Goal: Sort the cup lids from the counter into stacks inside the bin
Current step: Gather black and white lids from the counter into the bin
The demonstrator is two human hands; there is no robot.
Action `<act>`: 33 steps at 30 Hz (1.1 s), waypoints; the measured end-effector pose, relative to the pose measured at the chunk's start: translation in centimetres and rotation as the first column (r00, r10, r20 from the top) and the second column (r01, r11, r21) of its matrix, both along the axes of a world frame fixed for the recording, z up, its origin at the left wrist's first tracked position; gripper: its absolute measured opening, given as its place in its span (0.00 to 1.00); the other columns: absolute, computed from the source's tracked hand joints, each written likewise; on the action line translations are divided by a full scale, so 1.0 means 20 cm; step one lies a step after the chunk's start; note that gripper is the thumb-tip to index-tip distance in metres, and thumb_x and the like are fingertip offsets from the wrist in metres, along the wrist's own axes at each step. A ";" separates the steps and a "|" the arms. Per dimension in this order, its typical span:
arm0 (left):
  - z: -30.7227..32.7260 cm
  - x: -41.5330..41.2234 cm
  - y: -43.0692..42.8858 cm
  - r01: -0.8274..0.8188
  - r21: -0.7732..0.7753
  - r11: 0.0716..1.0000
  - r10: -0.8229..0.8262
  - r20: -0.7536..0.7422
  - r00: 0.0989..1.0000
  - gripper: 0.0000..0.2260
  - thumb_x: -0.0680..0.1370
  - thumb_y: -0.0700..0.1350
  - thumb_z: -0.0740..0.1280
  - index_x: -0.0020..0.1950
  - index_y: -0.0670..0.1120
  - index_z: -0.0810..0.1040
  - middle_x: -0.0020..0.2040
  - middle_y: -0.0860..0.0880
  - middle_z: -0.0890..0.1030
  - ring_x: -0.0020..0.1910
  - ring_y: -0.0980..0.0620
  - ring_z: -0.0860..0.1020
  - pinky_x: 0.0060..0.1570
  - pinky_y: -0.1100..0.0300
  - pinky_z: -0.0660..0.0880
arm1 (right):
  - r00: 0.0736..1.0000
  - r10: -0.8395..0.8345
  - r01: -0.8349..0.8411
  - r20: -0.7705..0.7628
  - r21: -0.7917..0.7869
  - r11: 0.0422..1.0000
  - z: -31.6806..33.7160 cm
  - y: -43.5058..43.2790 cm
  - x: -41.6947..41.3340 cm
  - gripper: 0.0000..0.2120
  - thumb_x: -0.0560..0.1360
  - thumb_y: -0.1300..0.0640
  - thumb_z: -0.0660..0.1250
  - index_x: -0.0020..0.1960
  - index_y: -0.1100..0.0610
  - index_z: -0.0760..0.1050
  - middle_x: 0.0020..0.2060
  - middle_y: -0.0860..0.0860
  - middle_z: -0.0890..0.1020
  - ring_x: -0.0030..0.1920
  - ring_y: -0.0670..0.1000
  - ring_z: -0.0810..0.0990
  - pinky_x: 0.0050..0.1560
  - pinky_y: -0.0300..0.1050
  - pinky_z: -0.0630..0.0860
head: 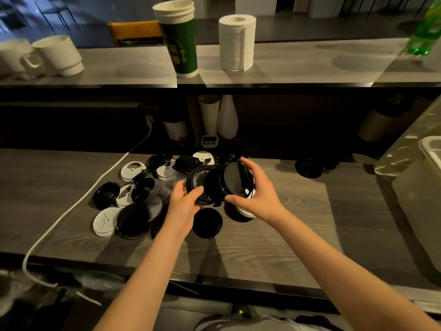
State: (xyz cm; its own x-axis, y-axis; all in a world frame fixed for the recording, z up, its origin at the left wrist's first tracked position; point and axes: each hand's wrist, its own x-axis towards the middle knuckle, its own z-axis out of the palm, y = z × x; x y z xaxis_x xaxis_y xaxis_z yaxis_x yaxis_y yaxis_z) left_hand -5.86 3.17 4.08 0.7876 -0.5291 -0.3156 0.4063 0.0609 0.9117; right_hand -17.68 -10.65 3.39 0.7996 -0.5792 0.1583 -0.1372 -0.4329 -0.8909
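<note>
- Head view: both hands were up over the counter point(238, 254), well left of the bin point(429, 149), close together, each clamped on a lid.
- Left hand point(183, 201) pinched a black lid point(199, 180) by its near rim, thumb on top.
- Right hand point(257, 192) gripped a second black lid point(232, 177), fingers over the far rim and thumb at the near edge; that lid was tilted.
- The two lids overlapped edge on edge, so my read was a nesting step before the carry to the bin.
- To do it well: level the tilted one, same face up on both, centre the rims, then press evenly round the edge. Don't force it; if it won't seat, they're probably different sizes.
- Keep black with black.
- White-and-black lids point(241, 212) sat just under the right hand; couldn't tell whether held or lying on the counter.
- Loose lids point(133, 194), black and white mixed, lay farther from the bin than the hands; one stray dark lid point(309, 167) lay between the hands and the bin.
- Bin contents: couldn't make out any stacks.
</note>
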 end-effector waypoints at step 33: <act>0.22 -0.93 -1.22 0.375 -0.036 0.926 -0.371 0.085 0.925 0.16 0.77 0.36 0.64 0.63 0.47 0.70 0.55 0.48 0.78 0.53 0.51 0.78 0.47 0.57 0.75 | 0.753 -0.657 0.644 -0.046 -0.156 0.749 0.31 -1.11 -1.56 0.38 0.67 0.54 0.77 0.71 0.52 0.62 0.62 0.43 0.66 0.61 0.39 0.63 0.61 0.35 0.61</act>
State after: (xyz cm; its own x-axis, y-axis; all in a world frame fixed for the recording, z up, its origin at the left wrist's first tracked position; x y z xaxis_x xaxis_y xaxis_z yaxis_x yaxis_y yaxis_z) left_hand -24.43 -21.32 8.55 0.5504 -0.8031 -0.2283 0.3386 -0.0352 0.9403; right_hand -48.83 -32.76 9.54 0.2506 -0.9450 0.2102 -0.5040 -0.3127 -0.8051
